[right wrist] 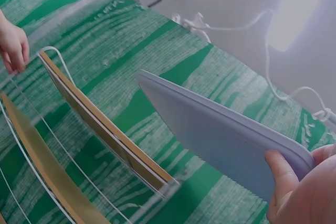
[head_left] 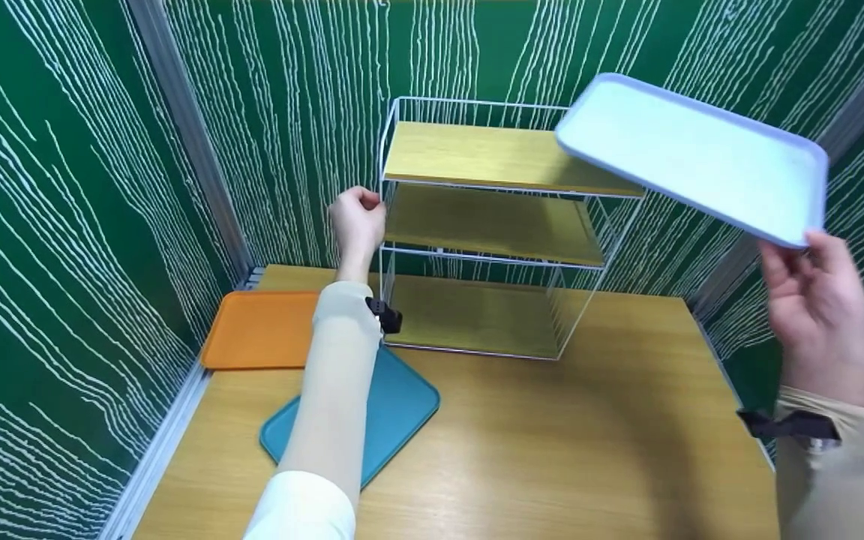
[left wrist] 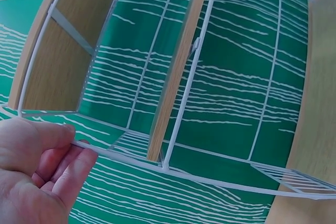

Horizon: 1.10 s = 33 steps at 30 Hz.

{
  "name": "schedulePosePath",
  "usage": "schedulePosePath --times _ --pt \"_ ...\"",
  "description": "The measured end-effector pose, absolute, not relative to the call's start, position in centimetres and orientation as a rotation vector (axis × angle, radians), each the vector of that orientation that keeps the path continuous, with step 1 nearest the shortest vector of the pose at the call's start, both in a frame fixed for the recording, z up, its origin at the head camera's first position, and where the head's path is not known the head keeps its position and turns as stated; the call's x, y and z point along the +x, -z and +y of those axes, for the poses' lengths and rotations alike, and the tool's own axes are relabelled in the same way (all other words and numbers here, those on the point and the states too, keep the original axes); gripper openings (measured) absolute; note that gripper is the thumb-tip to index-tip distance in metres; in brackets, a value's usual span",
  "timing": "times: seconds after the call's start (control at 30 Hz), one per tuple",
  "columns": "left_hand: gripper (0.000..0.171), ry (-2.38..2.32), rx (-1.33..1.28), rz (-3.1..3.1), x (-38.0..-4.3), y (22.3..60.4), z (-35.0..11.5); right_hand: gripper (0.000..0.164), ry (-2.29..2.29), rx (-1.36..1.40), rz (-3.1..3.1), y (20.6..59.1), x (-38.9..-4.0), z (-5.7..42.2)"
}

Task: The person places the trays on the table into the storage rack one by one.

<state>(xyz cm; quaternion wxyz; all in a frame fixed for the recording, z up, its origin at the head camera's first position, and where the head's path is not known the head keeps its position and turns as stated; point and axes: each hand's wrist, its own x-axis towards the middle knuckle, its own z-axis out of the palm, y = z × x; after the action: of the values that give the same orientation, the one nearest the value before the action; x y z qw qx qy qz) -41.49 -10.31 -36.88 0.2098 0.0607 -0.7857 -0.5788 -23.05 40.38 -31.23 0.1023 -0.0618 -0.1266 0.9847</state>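
Note:
My right hand (head_left: 818, 300) pinches the near right corner of a pale blue tray (head_left: 694, 154), which is held up in the air. In the head view the tray's left end overlaps the right part of the rack's top board. The wire rack (head_left: 493, 259) has white wire sides and three wooden boards. With thumb and fingers, my left hand (left wrist: 44, 161) pinches the rack's front left upright wire, a little below the top board (head_left: 477, 154). The right wrist view shows the tray's underside (right wrist: 210, 129), with my thumb against it near the rim.
On the wooden table (head_left: 552, 450), an orange tray (head_left: 259, 330) lies left of the rack. A teal tray (head_left: 402, 409) lies in front of it, partly hidden by my left forearm. Green walls with white lines stand behind and at both sides.

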Motion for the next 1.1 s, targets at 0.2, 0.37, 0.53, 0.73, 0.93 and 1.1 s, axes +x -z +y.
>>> schedulePosePath --times 0.2,0.37,0.53,0.73,0.93,1.1 --pt "0.005 1.596 0.151 -2.188 -41.6 37.2 -10.2 0.044 -3.031 -0.152 -0.331 30.8 -23.9 38.3" --pt "0.005 1.598 0.14 -2.174 -41.5 37.4 -10.2 0.042 -3.042 -0.112 -0.413 30.8 -24.7 36.4" --pt "0.006 1.604 0.13 -2.159 -41.4 37.5 -10.3 0.042 -3.071 -0.084 -0.464 31.2 -25.4 34.7" --pt "0.005 1.604 0.13 -2.167 -41.2 37.5 -10.3 0.046 -3.102 -0.073 -0.511 31.7 -26.0 32.8" --pt "0.004 1.605 0.128 -2.162 -41.2 37.5 -10.3 0.048 -3.106 -0.104 -0.578 31.7 -26.8 31.2" --pt "0.004 1.609 0.116 -2.153 -41.3 37.7 -10.4 0.045 -3.111 -0.141 -0.606 31.5 -27.9 29.8"
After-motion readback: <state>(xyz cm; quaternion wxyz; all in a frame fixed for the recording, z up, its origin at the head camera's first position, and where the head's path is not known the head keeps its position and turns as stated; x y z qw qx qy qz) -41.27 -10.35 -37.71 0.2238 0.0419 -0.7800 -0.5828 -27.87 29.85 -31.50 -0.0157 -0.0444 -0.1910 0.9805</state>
